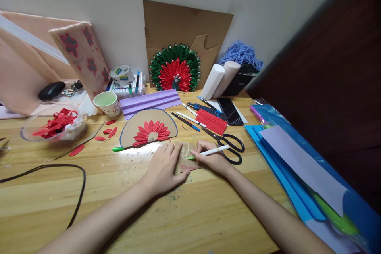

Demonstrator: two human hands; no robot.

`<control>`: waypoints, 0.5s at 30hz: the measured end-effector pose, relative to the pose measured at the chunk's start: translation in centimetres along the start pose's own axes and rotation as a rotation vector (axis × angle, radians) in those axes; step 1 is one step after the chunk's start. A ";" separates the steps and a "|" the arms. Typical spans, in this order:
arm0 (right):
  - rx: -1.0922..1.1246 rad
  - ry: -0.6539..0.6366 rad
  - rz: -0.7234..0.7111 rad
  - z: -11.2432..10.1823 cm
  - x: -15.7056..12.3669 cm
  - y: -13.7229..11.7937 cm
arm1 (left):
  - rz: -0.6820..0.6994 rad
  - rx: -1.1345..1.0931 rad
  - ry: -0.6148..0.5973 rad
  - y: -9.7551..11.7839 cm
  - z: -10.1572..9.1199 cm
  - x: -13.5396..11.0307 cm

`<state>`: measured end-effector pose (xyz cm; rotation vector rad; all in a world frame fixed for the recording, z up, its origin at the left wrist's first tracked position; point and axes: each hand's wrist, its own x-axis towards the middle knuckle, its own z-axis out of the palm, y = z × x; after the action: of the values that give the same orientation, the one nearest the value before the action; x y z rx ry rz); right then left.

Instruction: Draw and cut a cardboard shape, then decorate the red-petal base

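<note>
My right hand (212, 159) grips a white marker (216, 150) with a light green tip. The tip rests on a small piece of brown cardboard (185, 158), where pale curved lines show. Fingers spread, my left hand (164, 166) lies flat and presses the cardboard's left side against the table. Just behind my left hand is a half-round cardboard piece (131, 131) edged in blue, bearing red petals (153, 127). A green marker cap (118, 149) sits at its lower left corner. Black-handled scissors (230, 143) lie open beside my right hand.
A red crepe paper piece (212, 121), pens (186, 121) and a phone (230, 112) lie behind the scissors. Leftward stand a paper cup (107, 104) and a clear bowl (28, 129) of red scraps. A red-green petal fan (175, 73) leans at the back. Coloured sheets (300, 166) line the right.
</note>
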<state>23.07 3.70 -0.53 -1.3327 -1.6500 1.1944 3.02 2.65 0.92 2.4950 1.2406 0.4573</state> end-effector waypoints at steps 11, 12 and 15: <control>0.093 0.273 0.003 -0.3 0.3 0.2 | -0.003 0.041 -0.040 0.0 -0.1 0.1; 0.094 0.296 0.003 -0.3 0.3 0.2 | -0.003 0.039 -0.041 0.1 -0.2 0.1; 0.094 0.236 0.008 -0.3 0.3 0.2 | -0.003 0.027 -0.031 0.1 -0.2 0.1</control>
<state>23.34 4.11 -0.61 -1.3652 -1.4063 1.0617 3.05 2.68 1.16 2.5121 1.2470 0.4029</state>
